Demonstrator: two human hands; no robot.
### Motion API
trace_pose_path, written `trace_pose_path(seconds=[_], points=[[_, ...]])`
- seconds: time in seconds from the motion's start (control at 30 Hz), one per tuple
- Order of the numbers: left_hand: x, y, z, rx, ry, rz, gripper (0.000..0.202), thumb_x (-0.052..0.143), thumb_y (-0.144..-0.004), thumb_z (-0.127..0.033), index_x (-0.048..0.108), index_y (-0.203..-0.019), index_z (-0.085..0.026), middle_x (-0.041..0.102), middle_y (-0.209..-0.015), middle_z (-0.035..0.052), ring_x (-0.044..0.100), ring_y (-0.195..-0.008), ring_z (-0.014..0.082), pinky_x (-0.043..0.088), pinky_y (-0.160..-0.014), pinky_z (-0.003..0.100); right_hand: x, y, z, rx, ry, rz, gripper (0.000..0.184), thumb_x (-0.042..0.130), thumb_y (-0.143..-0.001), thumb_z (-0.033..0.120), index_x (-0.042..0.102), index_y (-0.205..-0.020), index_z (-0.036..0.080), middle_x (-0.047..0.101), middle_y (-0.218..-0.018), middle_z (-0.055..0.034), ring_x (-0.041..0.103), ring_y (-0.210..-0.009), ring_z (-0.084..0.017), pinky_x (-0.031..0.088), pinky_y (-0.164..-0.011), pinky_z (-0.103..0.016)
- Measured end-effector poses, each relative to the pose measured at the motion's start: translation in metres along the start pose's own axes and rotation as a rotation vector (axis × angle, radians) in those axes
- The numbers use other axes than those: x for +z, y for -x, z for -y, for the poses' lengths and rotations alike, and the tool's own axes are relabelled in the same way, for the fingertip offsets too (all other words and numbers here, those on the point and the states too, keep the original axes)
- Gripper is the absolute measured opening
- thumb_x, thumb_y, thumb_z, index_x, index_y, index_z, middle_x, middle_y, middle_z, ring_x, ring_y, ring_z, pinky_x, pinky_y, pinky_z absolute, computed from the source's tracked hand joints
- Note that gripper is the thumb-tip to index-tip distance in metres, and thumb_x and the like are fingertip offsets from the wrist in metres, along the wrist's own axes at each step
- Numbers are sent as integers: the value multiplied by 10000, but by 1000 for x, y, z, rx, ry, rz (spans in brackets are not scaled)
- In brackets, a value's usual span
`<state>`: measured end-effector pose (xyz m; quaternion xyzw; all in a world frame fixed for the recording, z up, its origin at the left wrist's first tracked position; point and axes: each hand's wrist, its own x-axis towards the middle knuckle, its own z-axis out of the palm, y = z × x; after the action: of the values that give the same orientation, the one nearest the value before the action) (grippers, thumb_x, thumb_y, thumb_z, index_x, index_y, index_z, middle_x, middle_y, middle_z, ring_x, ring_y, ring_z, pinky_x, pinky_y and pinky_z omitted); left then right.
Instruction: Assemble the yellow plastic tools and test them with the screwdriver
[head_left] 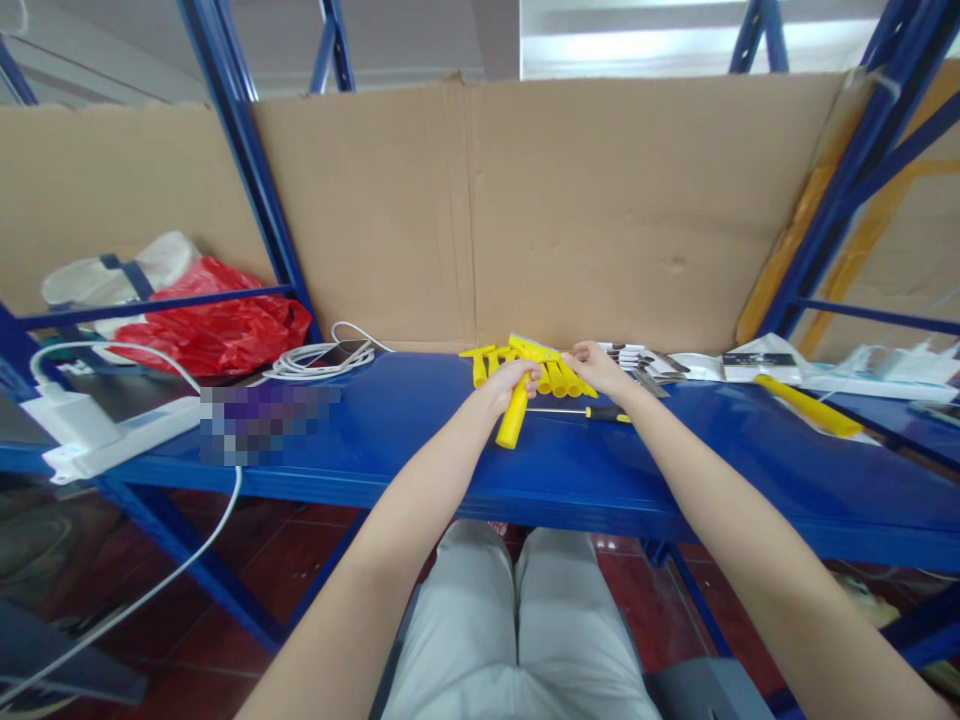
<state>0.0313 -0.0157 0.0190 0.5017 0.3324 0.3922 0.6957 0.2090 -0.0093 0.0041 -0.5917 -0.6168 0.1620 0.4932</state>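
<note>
My left hand [516,385] is wrapped around the handle of a yellow scraper [512,425], which points down toward the front of the blue shelf [420,400]. Its wide head tilts up beyond my fingers. At the right end of that head is my right hand [592,366], fingers curled together; whatever they pinch is too small to make out. Behind and between the hands, several more yellow scrapers [556,380] lie in a row with their handles toward me. A screwdriver [600,412] with a black and yellow handle lies in front of them, partly below my right wrist.
Thin blades and paper sleeves [649,362] lie right of my right hand, near a small box [761,362] and another yellow tool [810,405]. Leftward are a coiled white cable [322,360], a power strip [142,435] and a red plastic bag [217,320]. Cardboard [585,210] stands behind.
</note>
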Motion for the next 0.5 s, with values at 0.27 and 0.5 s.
trace_pose_path(seconds=[0.27, 0.5], points=[[-6, -5, 2, -10, 45, -89, 209, 469, -826, -54, 395, -695, -200, 381, -469, -92, 301, -335, 29, 263, -351, 138, -78, -3, 3, -118, 552, 497, 354, 835, -559, 509, 714, -692, 204, 709, -746, -69, 650, -719, -230, 473, -636, -300], [-3, -4, 2, -34, 38, -114, 223, 441, -809, -21, 399, -673, -193, 384, -454, -80, 306, -331, 30, 266, -341, 139, -98, 10, -30, -89, 762, 526, 349, 916, -391, 375, 712, -631, 226, 683, -679, -70, 648, -684, -260, 466, -626, -331]])
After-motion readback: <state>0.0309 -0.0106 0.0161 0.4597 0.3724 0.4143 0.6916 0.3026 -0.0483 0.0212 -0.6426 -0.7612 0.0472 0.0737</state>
